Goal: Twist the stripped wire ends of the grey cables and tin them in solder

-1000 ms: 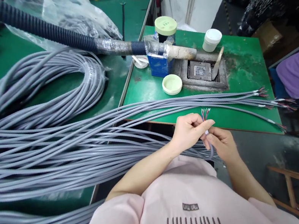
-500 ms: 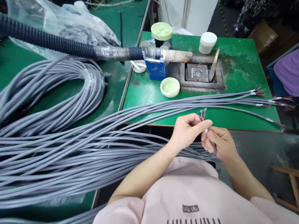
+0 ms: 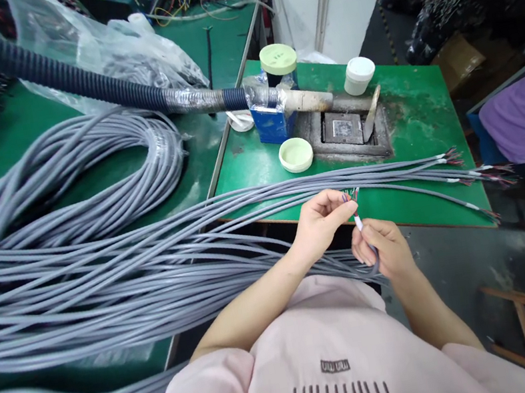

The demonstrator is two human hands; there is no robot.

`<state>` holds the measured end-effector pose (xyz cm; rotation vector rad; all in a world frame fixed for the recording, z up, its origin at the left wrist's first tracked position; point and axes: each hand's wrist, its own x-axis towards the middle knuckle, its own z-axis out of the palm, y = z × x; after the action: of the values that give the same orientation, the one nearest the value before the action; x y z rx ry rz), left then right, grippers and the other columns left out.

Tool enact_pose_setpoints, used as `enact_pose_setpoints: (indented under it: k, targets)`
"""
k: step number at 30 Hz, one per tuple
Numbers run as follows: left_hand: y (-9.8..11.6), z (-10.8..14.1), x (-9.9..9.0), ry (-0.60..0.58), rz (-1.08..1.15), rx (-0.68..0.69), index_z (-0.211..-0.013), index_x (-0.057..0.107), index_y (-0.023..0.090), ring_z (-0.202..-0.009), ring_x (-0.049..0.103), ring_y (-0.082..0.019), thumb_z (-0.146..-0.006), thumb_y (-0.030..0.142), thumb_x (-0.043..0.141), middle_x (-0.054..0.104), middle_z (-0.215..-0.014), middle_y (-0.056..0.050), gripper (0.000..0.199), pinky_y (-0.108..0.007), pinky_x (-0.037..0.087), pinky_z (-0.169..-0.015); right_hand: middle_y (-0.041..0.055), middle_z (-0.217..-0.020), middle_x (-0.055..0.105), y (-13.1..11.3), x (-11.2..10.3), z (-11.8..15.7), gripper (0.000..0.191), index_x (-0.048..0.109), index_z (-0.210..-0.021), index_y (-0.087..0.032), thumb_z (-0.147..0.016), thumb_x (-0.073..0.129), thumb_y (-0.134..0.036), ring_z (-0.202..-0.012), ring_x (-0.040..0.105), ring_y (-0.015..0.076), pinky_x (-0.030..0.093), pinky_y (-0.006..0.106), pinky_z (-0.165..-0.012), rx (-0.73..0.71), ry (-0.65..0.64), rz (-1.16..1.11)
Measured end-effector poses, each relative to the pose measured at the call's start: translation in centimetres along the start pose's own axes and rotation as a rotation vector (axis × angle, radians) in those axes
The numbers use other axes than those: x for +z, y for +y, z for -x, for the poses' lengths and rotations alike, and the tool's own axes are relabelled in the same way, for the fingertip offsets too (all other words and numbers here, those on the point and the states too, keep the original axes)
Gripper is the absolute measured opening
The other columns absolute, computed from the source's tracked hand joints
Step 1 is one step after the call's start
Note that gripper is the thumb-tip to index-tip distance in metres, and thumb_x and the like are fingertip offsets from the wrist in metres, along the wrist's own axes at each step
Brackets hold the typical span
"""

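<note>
My right hand (image 3: 384, 247) is closed around the end of a grey cable (image 3: 376, 261), just below a white sleeve (image 3: 359, 223) on it. Thin coloured wires (image 3: 355, 196) fan out of that end, their tips pointing away from me. Thumb and fingers of my left hand (image 3: 323, 218) pinch these wires above the white sleeve; the pinched part is hidden by the fingers. Beyond my hands, several grey cables (image 3: 291, 186) lie across the green bench, their stripped ends (image 3: 453, 156) fanning out at its right edge.
A solder pot (image 3: 344, 128) with a flat blade (image 3: 372, 113) is set in the bench (image 3: 426, 127). Around it are a suction hose (image 3: 84, 79), a blue box (image 3: 273, 123), a pale green dish (image 3: 296, 154) and a white tub (image 3: 360, 75). Coiled cable (image 3: 140, 191) covers the left table.
My left hand has shifted slightly up and left along the wires, away from my right hand. More of the white sleeve now shows between them.
</note>
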<state>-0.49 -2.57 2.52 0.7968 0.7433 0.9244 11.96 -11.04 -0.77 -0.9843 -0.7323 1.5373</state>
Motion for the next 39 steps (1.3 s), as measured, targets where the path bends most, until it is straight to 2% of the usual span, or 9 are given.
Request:
enact_pose_setpoints:
  k: [5, 11, 13, 15, 17, 19, 21, 26, 39]
  targets:
    - [-0.4, 0.1, -0.2, -0.009, 0.063, -0.052, -0.074, 0.062, 0.015, -0.054, 0.051, -0.003, -0.068, 0.034, 0.081, 0.062, -0.068, 0.004, 0.028, -0.018, 0.045, -0.058, -0.0057, -0.037, 0.045, -0.1, 0.1, -0.2, 0.030, 0.066, -0.073, -0.016, -0.089, 0.060, -0.041, -0.033, 0.037, 0.0072, 0.033, 0.022, -0.040, -0.028, -0.017, -0.055]
    - [-1.1, -0.3, -0.5, -0.090, 0.288, -0.355, -0.073, 0.060, 0.012, -0.053, 0.053, -0.004, -0.070, 0.035, 0.080, 0.059, -0.064, 0.002, 0.032, -0.015, 0.043, -0.054, -0.0068, -0.035, 0.041, -0.1, 0.1, -0.3, 0.034, 0.065, -0.070, -0.016, -0.087, 0.062, -0.045, -0.031, 0.035, 0.0070, 0.033, 0.022, -0.039, -0.015, -0.017, -0.084]
    - [-1.5, -0.5, -0.5, -0.086, 0.294, -0.380, -0.076, 0.060, 0.012, -0.052, 0.051, -0.003, -0.070, 0.035, 0.080, 0.058, -0.064, 0.003, 0.031, -0.015, 0.042, -0.053, -0.0068, -0.035, 0.041, -0.2, 0.1, -0.3, 0.034, 0.064, -0.069, -0.016, -0.087, 0.063, -0.045, -0.031, 0.035, 0.0070, 0.033, 0.023, -0.039, -0.011, -0.007, -0.087]
    - [-1.6, -0.5, -0.5, -0.033, 0.250, -0.286, -0.087, 0.062, 0.014, -0.049, 0.048, -0.003, -0.070, 0.033, 0.080, 0.056, -0.063, 0.005, 0.031, -0.016, 0.039, -0.051, -0.0070, -0.035, 0.041, -0.2, 0.2, -0.3, 0.033, 0.064, -0.069, -0.016, -0.086, 0.063, -0.044, -0.031, 0.035, 0.0069, 0.032, 0.022, -0.039, -0.015, 0.007, -0.095]
    - [-1.3, -0.3, -0.5, 0.067, 0.168, -0.083, -0.093, 0.063, 0.018, -0.047, 0.044, -0.003, -0.070, 0.032, 0.080, 0.053, -0.060, 0.007, 0.032, -0.016, 0.036, -0.049, -0.0072, -0.035, 0.041, -0.3, 0.2, -0.3, 0.032, 0.065, -0.070, -0.016, -0.086, 0.064, -0.044, -0.031, 0.035, 0.0069, 0.031, 0.022, -0.039, -0.015, 0.022, -0.095]
    - [-0.8, 0.1, -0.4, 0.133, 0.047, 0.109, -0.088, 0.064, 0.018, -0.046, 0.041, -0.003, -0.071, 0.033, 0.080, 0.051, -0.057, 0.008, 0.027, -0.016, 0.035, -0.048, -0.0072, -0.034, 0.041, -0.4, 0.3, -0.4, 0.033, 0.064, -0.070, -0.016, -0.085, 0.064, -0.045, -0.031, 0.034, 0.0072, 0.031, 0.022, -0.039, -0.009, 0.032, -0.083]
    - [-0.1, 0.6, -0.2, 0.111, -0.086, 0.200, -0.080, 0.066, 0.017, -0.047, 0.041, -0.003, -0.071, 0.034, 0.079, 0.052, -0.056, 0.006, 0.023, -0.018, 0.034, -0.048, -0.0069, -0.035, 0.041, -0.3, 0.4, -0.6, 0.034, 0.064, -0.068, -0.017, -0.085, 0.064, -0.046, -0.031, 0.035, 0.0076, 0.032, 0.023, -0.039, -0.007, 0.028, -0.071]
    - [0.5, 1.1, 0.2, 0.063, -0.255, 0.207, -0.079, 0.072, 0.016, -0.050, 0.042, -0.005, -0.073, 0.035, 0.076, 0.053, -0.055, 0.004, 0.020, -0.019, 0.037, -0.050, -0.0069, -0.036, 0.042, -0.1, 0.4, -0.8, 0.033, 0.063, -0.069, -0.017, -0.087, 0.063, -0.044, -0.031, 0.034, 0.0073, 0.033, 0.023, -0.040, -0.024, 0.003, -0.075]
    - [0.7, 0.1, -0.3, 0.044, -0.293, 0.072, -0.083, 0.074, 0.014, -0.047, 0.039, -0.005, -0.070, 0.039, 0.078, 0.050, -0.052, 0.005, 0.029, -0.019, 0.034, -0.049, -0.0071, -0.036, 0.043, 0.1, 0.4, -0.9, 0.033, 0.062, -0.069, -0.017, -0.086, 0.063, -0.046, -0.032, 0.035, 0.0074, 0.033, 0.023, -0.040, -0.013, 0.024, -0.034]
